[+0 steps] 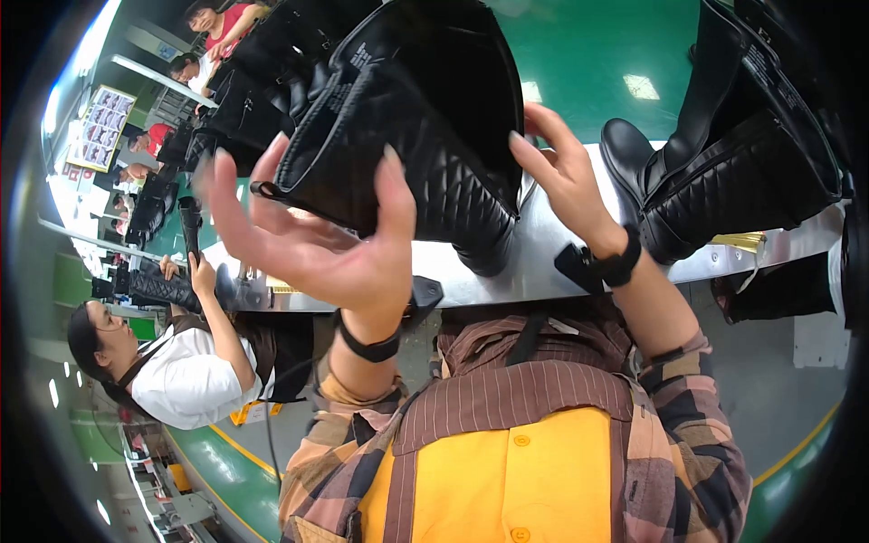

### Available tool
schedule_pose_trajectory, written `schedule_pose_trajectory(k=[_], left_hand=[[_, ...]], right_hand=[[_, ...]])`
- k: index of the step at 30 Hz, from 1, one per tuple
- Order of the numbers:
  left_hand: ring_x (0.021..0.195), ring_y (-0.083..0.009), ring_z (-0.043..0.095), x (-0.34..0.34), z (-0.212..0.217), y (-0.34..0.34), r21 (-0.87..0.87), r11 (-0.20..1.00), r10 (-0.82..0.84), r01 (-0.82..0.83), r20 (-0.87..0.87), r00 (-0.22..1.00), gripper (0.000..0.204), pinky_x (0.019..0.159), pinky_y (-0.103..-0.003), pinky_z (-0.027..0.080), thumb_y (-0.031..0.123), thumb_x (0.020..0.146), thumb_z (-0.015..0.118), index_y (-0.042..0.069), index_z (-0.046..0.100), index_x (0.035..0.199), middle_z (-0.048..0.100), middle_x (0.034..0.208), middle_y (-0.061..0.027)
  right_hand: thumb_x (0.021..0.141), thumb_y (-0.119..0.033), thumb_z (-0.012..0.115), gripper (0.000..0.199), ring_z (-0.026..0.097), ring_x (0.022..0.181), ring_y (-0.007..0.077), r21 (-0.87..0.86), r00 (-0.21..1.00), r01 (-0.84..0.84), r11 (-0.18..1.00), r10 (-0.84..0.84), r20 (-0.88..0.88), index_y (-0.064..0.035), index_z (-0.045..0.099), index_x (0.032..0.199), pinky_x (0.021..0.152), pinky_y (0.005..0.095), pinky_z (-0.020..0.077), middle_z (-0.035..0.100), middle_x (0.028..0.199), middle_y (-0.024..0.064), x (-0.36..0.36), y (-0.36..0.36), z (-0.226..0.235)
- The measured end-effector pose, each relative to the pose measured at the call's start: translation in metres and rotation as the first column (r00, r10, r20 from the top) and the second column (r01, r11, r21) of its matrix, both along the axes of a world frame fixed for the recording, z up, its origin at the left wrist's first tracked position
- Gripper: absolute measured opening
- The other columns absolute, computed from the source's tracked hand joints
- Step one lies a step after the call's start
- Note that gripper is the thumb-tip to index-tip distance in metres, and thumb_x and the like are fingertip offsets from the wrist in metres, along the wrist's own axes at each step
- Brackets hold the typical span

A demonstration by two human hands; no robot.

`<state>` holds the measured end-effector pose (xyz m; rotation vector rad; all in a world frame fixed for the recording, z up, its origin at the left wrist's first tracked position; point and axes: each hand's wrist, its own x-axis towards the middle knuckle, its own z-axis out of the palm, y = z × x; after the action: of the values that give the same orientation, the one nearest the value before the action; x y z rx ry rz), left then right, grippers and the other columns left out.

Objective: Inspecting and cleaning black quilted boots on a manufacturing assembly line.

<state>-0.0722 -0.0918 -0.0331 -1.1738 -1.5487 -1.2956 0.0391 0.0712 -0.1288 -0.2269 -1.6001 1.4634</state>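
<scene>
In front of me a tall black boot [398, 127] stands on the metal bench, its wide shaft spread toward me. The shaft has a quilted panel, a zip along one edge and a small pull loop at a corner. My left hand [317, 244] is beside the near left edge of the shaft, fingers spread and slightly blurred, with nothing in its grasp. At the shaft's right edge, my right hand [570, 176] has thumb and fingers on the boot's rim. Black bands circle both my wrists.
Another pair of black boots [724, 163] is on the bench [543, 262] to the right. Beyond lies a green surface [588, 54]. To my left a co-worker in a white top [195, 380] holds a dark tool [190, 222] near a boot. More people and boots line the far left.
</scene>
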Motion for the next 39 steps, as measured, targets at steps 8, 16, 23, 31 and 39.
schedule_pose_trajectory(k=[8,16,23,31,39], left_hand=[[0.089,-0.0155,0.064,0.03,-0.144,0.005,-0.051,0.733,-0.22,0.678,0.926,0.308,0.03,0.082,-0.028,0.05,0.004,0.073,0.077,-0.003,0.065,0.1,0.068,0.097,-0.008],[0.081,-0.0137,0.067,0.027,-0.167,-0.003,-0.083,0.791,-0.172,0.607,0.921,0.35,0.02,0.075,-0.027,0.052,0.007,0.075,0.075,-0.002,0.069,0.092,0.071,0.089,-0.0073],[0.085,-0.0143,0.064,0.025,-0.165,-0.003,-0.298,0.767,0.001,0.568,0.886,0.463,0.029,0.077,-0.029,0.051,0.008,0.073,0.076,0.0,0.065,0.099,0.068,0.093,-0.0056],[0.08,-0.0156,0.067,0.03,-0.16,0.0,-0.184,0.833,-0.158,0.522,0.825,0.543,0.024,0.075,-0.029,0.051,0.01,0.074,0.075,-0.001,0.068,0.094,0.07,0.086,-0.0083],[0.096,-0.016,0.063,0.025,-0.179,-0.005,-0.132,0.768,-0.173,0.626,0.899,0.402,0.043,0.084,-0.029,0.049,0.008,0.074,0.077,-0.001,0.059,0.112,0.066,0.106,-0.0085]], right_hand=[[0.089,-0.02,0.063,0.024,0.064,0.06,0.0157,-0.066,0.792,-0.073,0.995,0.098,0.603,0.0036,0.062,0.088,0.057,0.0295,0.0499,0.064,0.072,0.0091,0.041,-0.019,-0.066],[0.097,-0.021,0.05,0.03,0.05,0.048,0.008,-0.525,0.56,-0.284,0.802,0.584,0.588,-0.0018,0.057,0.075,0.047,0.0222,0.0396,0.057,0.066,0.0025,0.02,-0.005,-0.063],[0.099,-0.025,0.047,0.033,0.04,0.045,0.0045,-0.488,0.796,-0.443,0.752,0.58,0.172,-0.0058,0.052,0.073,0.043,0.0195,0.0304,0.051,0.063,-0.0001,0.016,-0.02,-0.007],[0.099,-0.025,0.048,0.034,0.042,0.044,0.0037,-0.417,0.812,-0.463,0.782,0.563,0.153,-0.0044,0.052,0.072,0.041,0.0194,0.0331,0.051,0.06,-0.0003,0.005,-0.024,0.086],[0.097,-0.024,0.049,0.034,0.045,0.044,0.0044,-0.352,0.795,-0.531,0.77,0.597,0.105,-0.0035,0.054,0.071,0.041,0.0193,0.034,0.055,0.06,0.002,-0.01,-0.024,0.119]])
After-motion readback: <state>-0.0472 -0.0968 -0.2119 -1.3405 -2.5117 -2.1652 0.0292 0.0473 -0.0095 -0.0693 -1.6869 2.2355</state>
